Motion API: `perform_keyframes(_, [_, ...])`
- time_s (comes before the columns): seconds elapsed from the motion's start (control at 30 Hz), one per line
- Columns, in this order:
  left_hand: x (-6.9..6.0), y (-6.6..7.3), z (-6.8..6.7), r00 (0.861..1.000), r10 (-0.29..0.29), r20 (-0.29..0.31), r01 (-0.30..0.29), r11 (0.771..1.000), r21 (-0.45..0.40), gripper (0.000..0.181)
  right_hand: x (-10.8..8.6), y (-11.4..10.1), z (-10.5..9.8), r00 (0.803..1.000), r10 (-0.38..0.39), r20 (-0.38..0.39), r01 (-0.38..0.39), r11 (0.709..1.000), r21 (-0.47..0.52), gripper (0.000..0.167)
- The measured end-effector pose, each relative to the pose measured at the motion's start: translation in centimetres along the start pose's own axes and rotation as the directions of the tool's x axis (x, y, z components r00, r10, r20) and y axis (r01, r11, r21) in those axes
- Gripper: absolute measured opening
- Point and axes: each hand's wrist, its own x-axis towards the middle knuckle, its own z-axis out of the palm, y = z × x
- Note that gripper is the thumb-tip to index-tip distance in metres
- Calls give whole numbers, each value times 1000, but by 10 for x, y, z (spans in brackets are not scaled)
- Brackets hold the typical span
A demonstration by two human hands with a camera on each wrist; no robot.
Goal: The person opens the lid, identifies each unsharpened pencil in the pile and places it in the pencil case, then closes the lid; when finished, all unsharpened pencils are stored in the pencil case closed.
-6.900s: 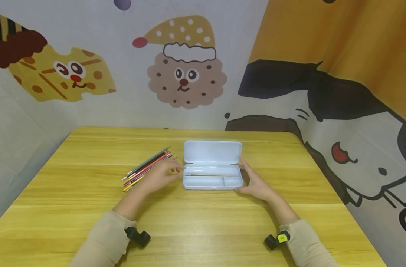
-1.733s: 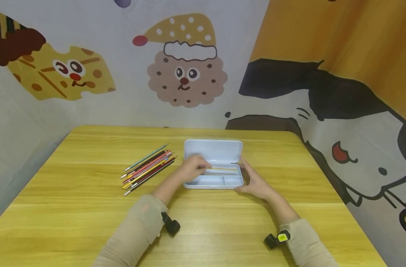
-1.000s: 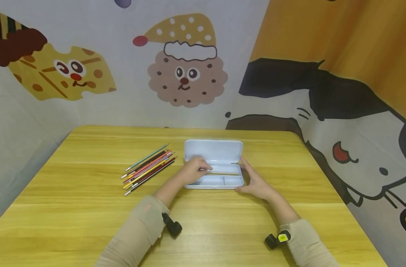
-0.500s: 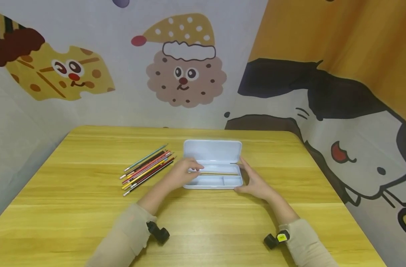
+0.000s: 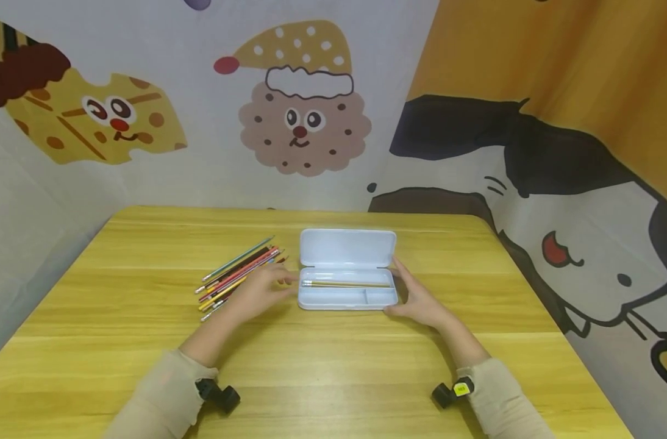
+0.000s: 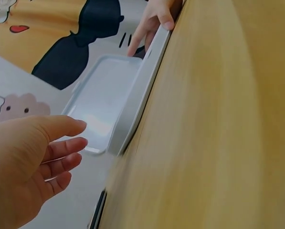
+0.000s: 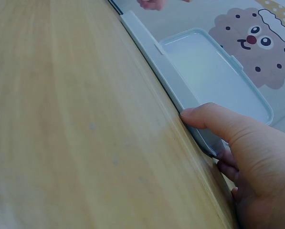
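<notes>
A light-blue pencil case [image 5: 327, 299] lies with its lid [image 5: 347, 248] raised, in the middle of the table. Pencils [image 5: 347, 285] with white eraser ends lie along its rear compartment. My right hand [image 5: 421, 302] holds the case's right end; in the right wrist view the thumb [image 7: 204, 117] presses the front edge and the other fingers reach round the end. My left hand [image 5: 259, 296] hovers left of the case with nothing in it, fingers loosely bent, and covers part of a bundle of pencils [image 5: 240, 268]. Those pencils are blue, black, red and yellow and lie slantwise.
The wooden table [image 5: 322, 378] carries the case and pencils. Behind it hangs a cloth [image 5: 202, 189] printed with cartoon figures. Small black cameras sit on both wrists, over beige sleeves [image 5: 160, 390].
My left hand laid a pencil in the rear compartment beside the one there, released it and moved left toward the loose pencils. My right hand stays at the case's right end.
</notes>
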Motion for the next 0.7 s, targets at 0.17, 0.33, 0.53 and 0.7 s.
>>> perform_keyframes(0.17, [-16, -10, -12, 999, -34, -14, 35, 999, 36, 26, -3, -22, -2, 1000, -5, 9, 5, 1000, 16, 115])
perform_keyframes(0.33, [-31, -21, -22, 997, -70, -38, 71, 997, 30, 26, -1, -10, 0, 1000, -9, 5, 9, 1000, -13, 116])
perform_keyframes(0.53, [-43, -29, -33, 995, -92, -39, 94, 995, 43, 27, 2, 11, 1, 1000, -5, -1, 5, 1000, -12, 119])
perform_keyframes(0.7, [-48, -34, -37, 993, -114, -43, 117, 991, 72, 27, -2, -16, -2, 1000, 0, 11, -1, 1000, 6, 116])
